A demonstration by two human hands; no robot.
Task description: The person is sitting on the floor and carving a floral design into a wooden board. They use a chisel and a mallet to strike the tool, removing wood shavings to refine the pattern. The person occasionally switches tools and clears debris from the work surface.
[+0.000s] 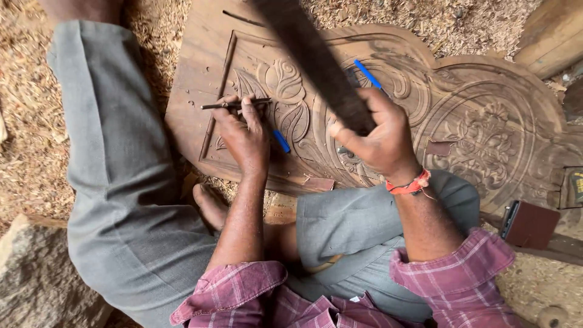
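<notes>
Left hand [246, 135] pinches a chisel [235, 104] onto the carved wooden panel [486, 133]; right hand [379, 136] grips a mallet [316, 61]; floral relief largely cut, the panel's left border plain

Carved panel [486, 121] matt bare wood; chisel [234, 104] dark metal (dull).

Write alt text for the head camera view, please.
A seated person carves a floral wooden panel, the left hand steadying a thin chisel on it and the right hand gripping a dark wooden mallet. Wood shavings cover the ground.
</notes>
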